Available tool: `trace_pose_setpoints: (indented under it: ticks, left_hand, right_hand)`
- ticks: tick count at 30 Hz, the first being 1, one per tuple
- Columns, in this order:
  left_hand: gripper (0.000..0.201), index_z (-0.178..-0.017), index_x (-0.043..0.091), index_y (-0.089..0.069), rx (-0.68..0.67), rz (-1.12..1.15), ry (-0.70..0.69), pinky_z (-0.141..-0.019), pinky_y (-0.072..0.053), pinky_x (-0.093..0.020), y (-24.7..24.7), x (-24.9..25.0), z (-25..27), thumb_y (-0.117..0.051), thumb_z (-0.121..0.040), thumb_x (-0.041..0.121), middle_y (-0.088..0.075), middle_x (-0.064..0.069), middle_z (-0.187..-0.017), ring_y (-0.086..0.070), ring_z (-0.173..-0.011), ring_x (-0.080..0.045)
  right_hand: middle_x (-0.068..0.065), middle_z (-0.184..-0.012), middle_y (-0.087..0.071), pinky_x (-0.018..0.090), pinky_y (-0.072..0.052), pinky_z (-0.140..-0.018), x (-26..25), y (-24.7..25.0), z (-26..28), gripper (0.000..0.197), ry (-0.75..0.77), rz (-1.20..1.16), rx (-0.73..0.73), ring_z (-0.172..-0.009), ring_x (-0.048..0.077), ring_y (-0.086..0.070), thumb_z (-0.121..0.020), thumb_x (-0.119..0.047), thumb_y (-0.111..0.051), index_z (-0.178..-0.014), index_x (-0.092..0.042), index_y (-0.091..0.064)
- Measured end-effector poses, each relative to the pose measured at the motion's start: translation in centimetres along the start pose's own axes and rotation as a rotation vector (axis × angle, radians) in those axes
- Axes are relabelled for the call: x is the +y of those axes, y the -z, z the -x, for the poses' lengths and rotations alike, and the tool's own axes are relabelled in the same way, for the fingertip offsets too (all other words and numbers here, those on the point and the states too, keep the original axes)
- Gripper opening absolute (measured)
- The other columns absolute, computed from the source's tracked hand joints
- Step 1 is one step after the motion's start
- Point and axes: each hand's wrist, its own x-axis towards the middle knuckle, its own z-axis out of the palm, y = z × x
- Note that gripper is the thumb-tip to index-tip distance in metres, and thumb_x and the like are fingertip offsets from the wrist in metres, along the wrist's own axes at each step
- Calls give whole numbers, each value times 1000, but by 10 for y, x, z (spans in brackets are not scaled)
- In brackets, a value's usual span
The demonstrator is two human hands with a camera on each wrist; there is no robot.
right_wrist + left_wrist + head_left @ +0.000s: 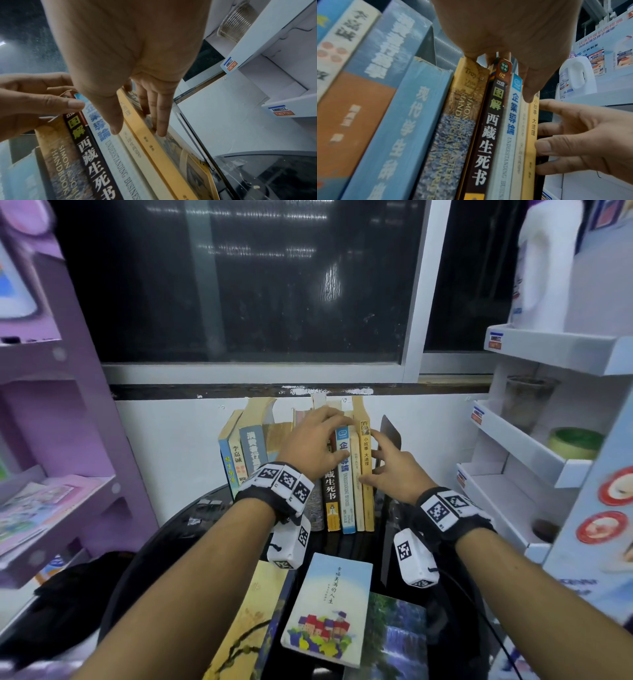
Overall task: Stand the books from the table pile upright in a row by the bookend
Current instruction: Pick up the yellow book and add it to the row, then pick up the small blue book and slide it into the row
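Note:
Several books stand upright in a row (346,501) at the back of the black table (171,542), beside a black bookend (391,433) on the right. My left hand (325,436) drapes over the tops of the middle books, thumb on the blue-and-white spine (510,128). My right hand (383,463) lies with straight fingers (161,121) flat against the right cover of the thin yellow book (159,151), between that book and the bookend, thumb on the spines. A pale blue book (332,607) tops the flat pile at the table's front.
More books (239,453) lean at the row's left end. A yellow book (250,621) and a waterfall-cover book (397,642) lie flat in the pile. A purple shelf (51,412) stands left, a white shelf (527,460) right, and a dark window behind.

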Motion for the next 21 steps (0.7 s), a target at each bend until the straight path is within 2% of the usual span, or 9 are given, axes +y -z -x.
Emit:
trace_pose_setpoints:
  ticks: [3, 5, 8, 10, 14, 17, 21]
  left_hand:
    - [51, -131, 28, -53, 25, 8, -12, -109, -36, -41, 2, 4, 15, -70, -83, 30, -41, 5, -144, -35, -133, -14]
    - [49, -129, 27, -55, 40, 16, -32, -112, -33, -40, 2, 5, 25, -70, -83, 29, -39, 4, -146, -32, -136, -15]
    - [44, -125, 25, -58, 56, 12, -41, -115, -26, -38, 4, 10, 44, -70, -83, 26, -38, 2, -147, -31, -138, -16]
    - [41, -124, 23, -58, 47, 31, -34, -115, -30, -40, 3, 13, 57, -68, -84, 23, -40, 2, -145, -34, -136, -17]
    - [42, -127, 22, -55, -118, 57, 39, -110, -34, -35, -1, 19, 85, -65, -87, 25, -41, 2, -141, -39, -131, -15]
    - [47, -133, 20, -49, -303, 90, 154, -107, -30, -31, -7, 23, 103, -64, -90, 29, -40, -1, -142, -39, -131, -18]
    - [57, -141, 19, -42, -494, 154, 309, -99, -33, -27, -19, 23, 122, -64, -90, 37, -38, -4, -145, -42, -130, -20]
  right_hand:
    - [3, -132, -59, 32, -57, -82, -4, -1, 13, 77, -31, 15, 5, -94, 13, -67, -86, -11, -69, -147, -31, -27]
    - [3, -134, -57, 28, -53, -84, -8, 0, 22, 75, -57, 31, -17, -98, 13, -64, -87, -13, -69, -147, -28, -27]
    - [4, -134, -56, 26, -48, -87, -14, 1, 41, 73, -93, 79, -125, -106, 15, -60, -89, -16, -68, -148, -24, -26]
    - [4, -134, -57, 25, -46, -87, -15, 1, 50, 68, -117, 132, -191, -111, 16, -58, -89, -20, -67, -146, -21, -30]
    - [1, -136, -56, 21, -39, -91, -9, -8, 64, 62, -167, 278, -316, -109, 11, -52, -88, -35, -67, -142, -20, -41]
    - [0, -138, -54, 29, -40, -103, -1, -21, 70, 70, -222, 398, -375, -121, 17, -51, -83, -53, -66, -141, -22, -44]
    - [1, -139, -52, 34, -41, -104, 2, -39, 77, 72, -256, 460, -436, -121, 18, -51, -82, -59, -63, -140, -21, -45]
